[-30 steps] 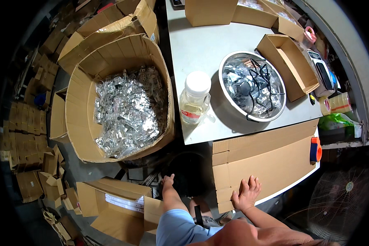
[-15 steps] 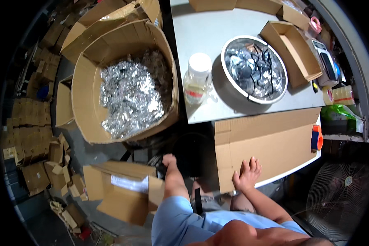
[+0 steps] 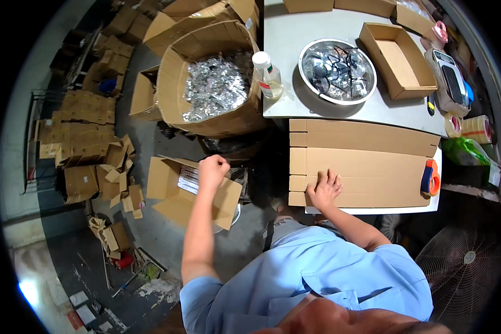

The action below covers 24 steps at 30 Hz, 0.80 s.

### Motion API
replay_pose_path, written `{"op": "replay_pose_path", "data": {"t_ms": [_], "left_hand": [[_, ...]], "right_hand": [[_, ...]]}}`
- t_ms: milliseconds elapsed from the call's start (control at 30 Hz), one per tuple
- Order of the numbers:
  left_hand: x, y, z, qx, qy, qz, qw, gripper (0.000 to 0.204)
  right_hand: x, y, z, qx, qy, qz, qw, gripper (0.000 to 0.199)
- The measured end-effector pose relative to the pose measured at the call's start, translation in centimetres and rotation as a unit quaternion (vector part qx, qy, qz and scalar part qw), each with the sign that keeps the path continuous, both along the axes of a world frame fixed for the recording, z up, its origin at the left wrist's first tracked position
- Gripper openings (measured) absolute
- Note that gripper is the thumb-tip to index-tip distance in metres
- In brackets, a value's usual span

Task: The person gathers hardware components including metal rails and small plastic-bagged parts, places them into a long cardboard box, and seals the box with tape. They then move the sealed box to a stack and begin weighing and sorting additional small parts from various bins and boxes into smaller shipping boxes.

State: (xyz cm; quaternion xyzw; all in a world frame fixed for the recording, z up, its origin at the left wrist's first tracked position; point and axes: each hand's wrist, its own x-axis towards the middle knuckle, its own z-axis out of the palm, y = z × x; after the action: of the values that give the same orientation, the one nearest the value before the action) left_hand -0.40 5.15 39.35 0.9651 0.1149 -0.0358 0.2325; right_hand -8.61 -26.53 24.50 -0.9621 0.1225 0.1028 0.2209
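While we have only the head view to work from, it shows both hands plainly. Our right hand [image 3: 324, 189] lies flat, fingers spread, on the near left corner of a flattened cardboard sheet [image 3: 367, 167]; it presses on the sheet and grasps nothing. The sheet rests on the white table [image 3: 295, 39], covering the table's near part and reaching its near edge, at about 1 o'clock from the picture's centre.

Our left hand [image 3: 212, 170] is clenched into a fist at about 10 o'clock from the right hand, over the small open carton [image 3: 170, 192] on the floor. We cannot tell whether the fist encloses anything. White papers or packets show inside that carton, just beside the fist.

Handling judgement: the sheet looks light and stiff along its panels but will fold at the score lines on its left side. It seems dry and not slippery, and its edges crush easily. We judge the best hold to be at a long edge or corner, with the thumb under and fingers on top, away from the creases.

At 3 o'clock on the sheet sits an orange and blue tape dispenser [image 3: 430, 177], touching the cardboard. At 12 o'clock stands a steel bowl [image 3: 337, 71] of wrapped pieces, with a capped plastic bottle [image 3: 267, 75] just beside it at 9 o'clock. An empty shallow box [image 3: 398, 61] lies at 3 o'clock of the bowl. On the floor stands a big carton of silvery packets [image 3: 211, 86].
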Motion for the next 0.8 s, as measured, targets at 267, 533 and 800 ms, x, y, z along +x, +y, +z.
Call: {"op": "replay_pose_path", "data": {"t_ms": [267,533,800], "left_hand": [[-11.1,-9.9,26.2,-0.117,-0.176,-0.058,0.976,0.007],[-11.8,-15.4,26.7,-0.213,-0.250,-0.217,0.919,0.008],[-2.7,-8.2,5.4,-0.630,-0.057,0.027,0.774,0.042]], "right_hand": [[6.4,0.3,21.1,0.247,-0.285,0.404,0.833,0.076],[7.2,-3.1,26.9,0.363,-0.137,0.542,0.746,0.046],[10.7,-10.7,19.4,0.039,-0.019,0.387,0.921,0.025]]}}
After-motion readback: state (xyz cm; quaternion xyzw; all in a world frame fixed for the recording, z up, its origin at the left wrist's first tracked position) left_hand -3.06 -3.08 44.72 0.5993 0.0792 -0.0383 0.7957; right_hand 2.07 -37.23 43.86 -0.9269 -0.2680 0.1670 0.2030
